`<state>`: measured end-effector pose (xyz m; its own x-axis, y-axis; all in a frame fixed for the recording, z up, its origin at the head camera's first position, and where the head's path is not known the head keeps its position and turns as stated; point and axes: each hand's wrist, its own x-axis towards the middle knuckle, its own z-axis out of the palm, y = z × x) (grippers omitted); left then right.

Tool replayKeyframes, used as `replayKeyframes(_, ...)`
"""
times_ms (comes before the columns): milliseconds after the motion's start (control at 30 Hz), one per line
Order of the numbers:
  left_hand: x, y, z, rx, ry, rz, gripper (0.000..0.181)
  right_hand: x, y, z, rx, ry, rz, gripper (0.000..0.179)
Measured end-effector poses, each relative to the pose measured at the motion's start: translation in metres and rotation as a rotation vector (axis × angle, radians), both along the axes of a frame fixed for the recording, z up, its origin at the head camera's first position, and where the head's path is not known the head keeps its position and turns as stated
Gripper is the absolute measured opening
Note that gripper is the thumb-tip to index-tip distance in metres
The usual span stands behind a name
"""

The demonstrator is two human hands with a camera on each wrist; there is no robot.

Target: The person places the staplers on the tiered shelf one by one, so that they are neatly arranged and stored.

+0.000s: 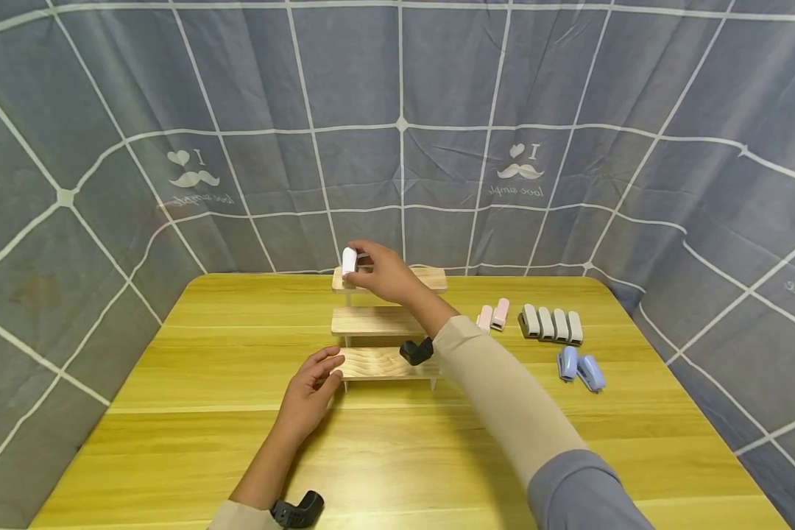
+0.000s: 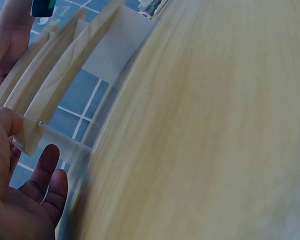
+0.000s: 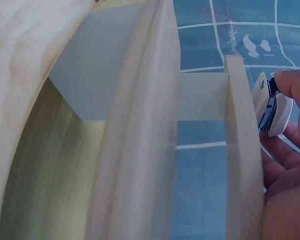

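Observation:
A three-step wooden display stand (image 1: 371, 321) with pale plastic supports stands at the table's middle. At the left end of its top step, my right hand (image 1: 386, 274) pinches a small white stapler (image 1: 349, 261) between thumb and fingers. In the right wrist view the stapler (image 3: 277, 109) is on its side relative to the picture, its dark inner part showing, right at the top board. My left hand (image 1: 309, 397) grips the left end of the lowest step (image 2: 65, 75), thumb on one side of the board, while two other fingers (image 2: 55, 195) stick out loosely.
Right of the stand lie two pink staplers (image 1: 500, 314), partly behind the right sleeve. Further right several white staplers (image 1: 545, 322) stand in a row, with two blue staplers (image 1: 591, 373) in front of them. A grey gridded curtain (image 1: 358, 169) surrounds the wooden table (image 1: 238, 346).

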<state>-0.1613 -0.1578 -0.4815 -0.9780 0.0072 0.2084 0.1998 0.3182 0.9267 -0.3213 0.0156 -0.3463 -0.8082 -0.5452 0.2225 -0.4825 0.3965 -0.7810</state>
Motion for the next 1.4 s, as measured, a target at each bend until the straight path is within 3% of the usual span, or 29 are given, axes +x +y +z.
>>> replayKeyframes(300, 0.0001, 0.0016, 0.0008, -0.015, 0.015, 0.004, 0.029, -0.0023, 0.0027, -0.0047, -0.085, -0.044, -0.001, 0.061)
replayKeyframes(700, -0.0008, 0.0001, 0.0000, 0.004, 0.006, 0.006, 0.029, -0.0014, -0.0007, -0.0096, -0.006, 0.037, 0.011, 0.062)
replayKeyframes(1100, -0.0016, 0.0013, -0.0007, -0.013, 0.037, 0.006, 0.029, -0.0023, 0.0048, -0.0085, -0.048, 0.000, 0.000, 0.064)
replayKeyframes(1400, -0.0009, 0.0007, -0.0014, -0.012, 0.046, 0.014, 0.028, -0.0018, 0.0061, -0.0075, -0.095, -0.032, -0.078, 0.052)
